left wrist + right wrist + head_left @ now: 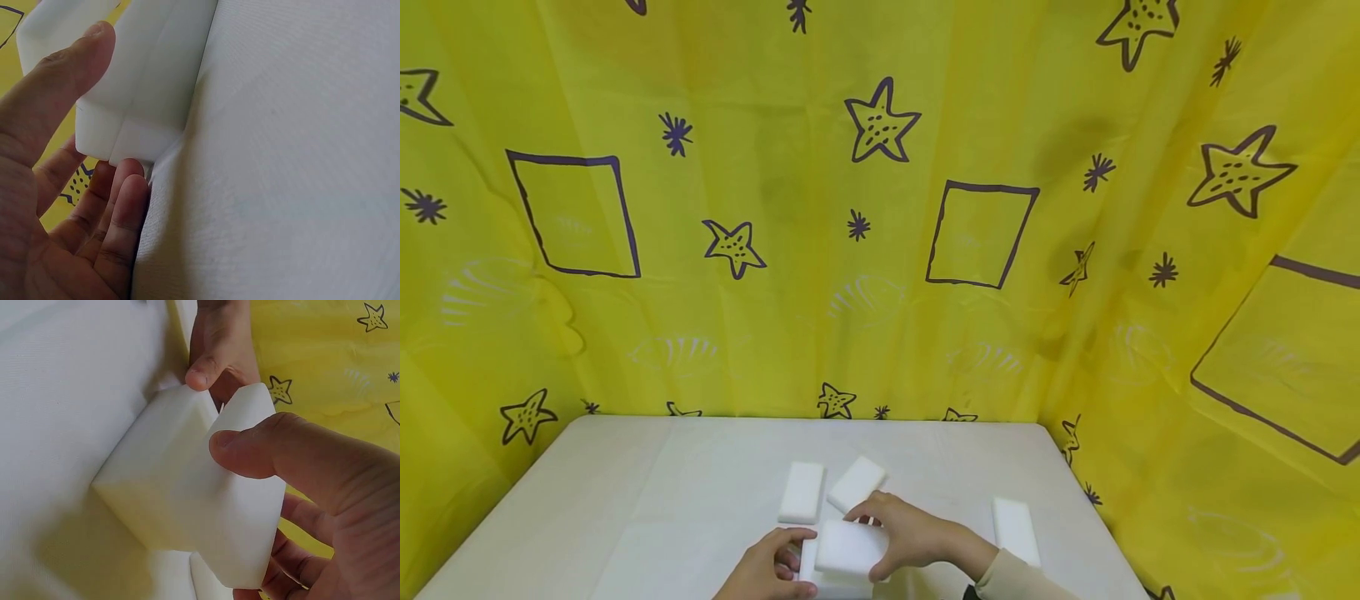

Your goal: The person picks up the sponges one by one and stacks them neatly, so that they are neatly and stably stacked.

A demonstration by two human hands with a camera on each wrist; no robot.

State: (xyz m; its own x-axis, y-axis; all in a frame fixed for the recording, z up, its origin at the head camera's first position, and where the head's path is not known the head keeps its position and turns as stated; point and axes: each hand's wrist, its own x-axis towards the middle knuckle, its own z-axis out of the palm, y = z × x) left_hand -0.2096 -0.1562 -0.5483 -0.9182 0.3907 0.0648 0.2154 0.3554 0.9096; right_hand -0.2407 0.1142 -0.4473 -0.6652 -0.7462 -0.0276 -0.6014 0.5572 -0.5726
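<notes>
Near the table's front edge, my right hand (913, 533) grips a white sponge block (850, 550) between thumb and fingers. The block is tilted over a low stack of similar white sponges (835, 588). In the left wrist view a seam runs along the stack (150, 75), showing two layers laid flat on each other. My left hand (765, 568) holds the stack's left end, thumb on the near side and fingers round the far side. In the right wrist view the held sponge (240, 512) overlaps the stack's top edge.
Behind the hands lie two more white sponges, one upright in view (802, 492) and one slanted (857, 483). Another sponge (1017, 532) lies to the right, beyond my right forearm. A pale cloth covers the table (700, 475). Yellow patterned curtains (790, 317) hang behind and at both sides.
</notes>
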